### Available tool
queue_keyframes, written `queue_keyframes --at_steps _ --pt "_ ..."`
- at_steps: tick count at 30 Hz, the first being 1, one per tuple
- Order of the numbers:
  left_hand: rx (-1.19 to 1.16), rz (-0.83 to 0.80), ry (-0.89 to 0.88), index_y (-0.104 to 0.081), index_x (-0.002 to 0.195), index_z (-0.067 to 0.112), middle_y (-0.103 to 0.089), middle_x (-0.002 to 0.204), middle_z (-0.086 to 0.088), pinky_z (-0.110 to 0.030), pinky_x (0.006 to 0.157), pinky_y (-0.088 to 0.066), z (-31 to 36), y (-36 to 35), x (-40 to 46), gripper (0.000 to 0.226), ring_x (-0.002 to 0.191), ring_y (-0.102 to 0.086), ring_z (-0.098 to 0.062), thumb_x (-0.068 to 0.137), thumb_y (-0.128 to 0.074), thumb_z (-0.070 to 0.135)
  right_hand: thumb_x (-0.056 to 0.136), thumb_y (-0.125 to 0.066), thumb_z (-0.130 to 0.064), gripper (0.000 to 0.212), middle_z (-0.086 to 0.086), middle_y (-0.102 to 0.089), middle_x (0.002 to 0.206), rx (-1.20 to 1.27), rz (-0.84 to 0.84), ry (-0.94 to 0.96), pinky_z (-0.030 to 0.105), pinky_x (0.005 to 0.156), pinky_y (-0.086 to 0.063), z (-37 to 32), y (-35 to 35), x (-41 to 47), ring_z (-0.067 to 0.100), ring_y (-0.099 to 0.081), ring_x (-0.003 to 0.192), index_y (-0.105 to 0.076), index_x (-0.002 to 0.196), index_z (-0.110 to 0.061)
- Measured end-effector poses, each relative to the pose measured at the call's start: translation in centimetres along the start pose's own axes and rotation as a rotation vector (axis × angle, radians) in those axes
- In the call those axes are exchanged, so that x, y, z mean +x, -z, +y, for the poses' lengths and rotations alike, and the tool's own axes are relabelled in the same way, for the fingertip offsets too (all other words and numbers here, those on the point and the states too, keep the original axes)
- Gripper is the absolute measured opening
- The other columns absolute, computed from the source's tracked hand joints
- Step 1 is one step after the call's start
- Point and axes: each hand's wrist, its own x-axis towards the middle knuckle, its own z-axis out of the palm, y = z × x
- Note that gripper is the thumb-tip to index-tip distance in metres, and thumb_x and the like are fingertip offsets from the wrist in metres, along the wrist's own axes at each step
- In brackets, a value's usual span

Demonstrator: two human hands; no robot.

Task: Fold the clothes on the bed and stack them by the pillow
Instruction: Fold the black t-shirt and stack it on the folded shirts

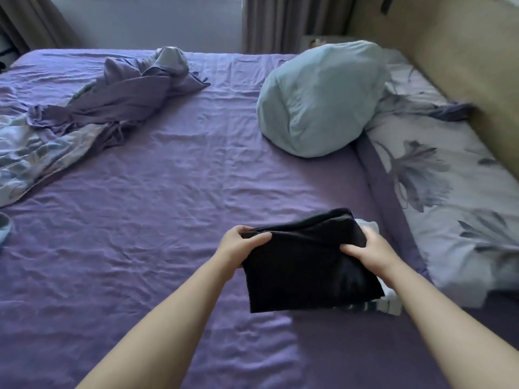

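Observation:
A folded black garment (pixel 303 265) is held just above the purple bed sheet (pixel 168 220), near the flat floral pillow (pixel 449 197). My left hand (pixel 238 245) grips its left edge, thumb on top. My right hand (pixel 368 251) grips its right edge. Under the black garment lies a light folded piece with dark stripes (pixel 460 304), mostly hidden. A crumpled purple and floral cloth (pixel 92 113) sprawls at the far left of the bed.
A rolled light blue pillow (pixel 317 99) stands at the head of the bed. A beige headboard (pixel 463 60) runs along the right. Curtains (pixel 269 21) hang at the back. A bit of blue fabric (pixel 4 228) shows at the left edge.

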Motion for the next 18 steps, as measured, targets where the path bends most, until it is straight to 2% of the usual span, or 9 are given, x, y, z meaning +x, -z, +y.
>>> queue_keyframes --at_steps 3,5,8,10,12,13,15,16,18 --pt "0.019 0.066 -0.062 -0.061 0.106 0.018 -0.067 0.104 -0.004 -0.035 0.068 -0.056 -0.1 -4.9 2.6 0.04 0.088 -0.067 -0.02 0.074 -0.079 0.034 0.081 -0.07 -0.016 0.035 0.0 -0.058 0.108 -0.134 0.134 -0.019 0.028 0.075 -0.036 3.0 3.4 1.0 0.021 -0.055 0.1 -0.052 0.111 -0.012" --pt "0.101 0.1 -0.088 -0.061 0.105 0.02 -0.066 0.111 -0.005 -0.04 0.082 -0.056 -0.5 -7.5 4.3 0.039 0.096 -0.065 -0.022 0.074 -0.077 0.038 0.082 -0.07 -0.016 0.03 0.006 -0.059 0.101 -0.16 0.181 -0.024 0.027 0.071 -0.032 4.8 4.5 1.9 0.024 -0.055 0.098 -0.051 0.104 -0.008" --pt "0.228 0.15 -0.132 -0.052 0.124 0.017 -0.058 0.125 -0.002 -0.031 0.089 -0.048 -1.1 -10.7 5.7 0.043 0.107 -0.057 -0.019 0.086 -0.066 0.031 0.085 -0.067 -0.016 0.043 0.014 -0.06 0.113 -0.22 0.213 -0.028 0.027 0.072 -0.032 6.9 5.0 3.0 0.028 -0.054 0.104 -0.048 0.121 -0.004" --pt "0.476 0.263 -0.194 -0.036 0.139 0.015 -0.043 0.141 -0.005 -0.031 0.101 -0.038 -1.8 -12.5 5.8 0.053 0.126 -0.044 -0.022 0.092 -0.057 0.027 0.087 -0.064 -0.018 0.055 0.015 -0.052 0.13 -0.324 0.214 -0.041 0.032 0.087 -0.037 8.4 4.7 3.6 0.031 -0.048 0.118 -0.039 0.135 -0.007" --pt "0.901 0.367 -0.377 -0.028 0.146 0.017 -0.026 0.153 -0.008 -0.037 0.114 -0.024 -2.8 -13.7 4.8 0.057 0.14 -0.026 -0.024 0.094 -0.052 0.026 0.086 -0.063 -0.021 0.063 0.016 -0.044 0.14 -0.578 0.24 0.037 0.04 0.102 -0.035 9.5 3.8 3.5 0.034 -0.041 0.126 -0.035 0.141 -0.008" --pt "1.086 0.366 -0.52 -0.033 0.145 0.018 -0.028 0.153 -0.008 -0.042 0.115 -0.023 -3.6 -14.1 4.6 0.056 0.141 -0.027 -0.026 0.092 -0.053 0.025 0.084 -0.064 -0.022 0.065 0.017 -0.044 0.141 -0.721 0.252 0.126 0.045 0.104 -0.035 10.1 3.3 3.5 0.035 -0.04 0.128 -0.037 0.141 -0.008" --pt "1.293 0.224 -0.726 -0.05 0.135 0.022 -0.044 0.145 -0.008 -0.054 0.11 -0.032 -5.3 -15.2 4.7 0.05 0.136 -0.039 -0.028 0.086 -0.05 0.034 0.082 -0.062 -0.032 0.06 0.018 -0.048 0.138 -0.889 0.203 0.286 0.054 0.102 -0.035 11.3 1.7 3.7 0.036 -0.04 0.13 -0.046 0.136 -0.011" --pt "1.369 0.143 -0.737 -0.053 0.133 0.025 -0.047 0.144 -0.008 -0.058 0.108 -0.03 -6.0 -15.5 4.7 0.051 0.135 -0.041 -0.03 0.086 -0.044 0.044 0.083 -0.052 -0.04 0.057 0.018 -0.049 0.138 -0.954 0.164 0.345 0.056 0.102 -0.031 11.8 1.0 3.9 0.036 -0.038 0.131 -0.05 0.134 -0.015" --pt "1.451 0.018 -0.667 -0.049 0.136 0.028 -0.04 0.148 -0.008 -0.061 0.106 -0.02 -7.4 -15.8 5.4 0.06 0.138 -0.034 -0.032 0.088 -0.032 0.06 0.086 -0.033 -0.052 0.06 0.016 -0.047 0.141 -1.047 0.071 0.37 0.058 0.103 -0.022 12.8 -0.3 4.3 0.035 -0.032 0.133 -0.051 0.133 -0.02"
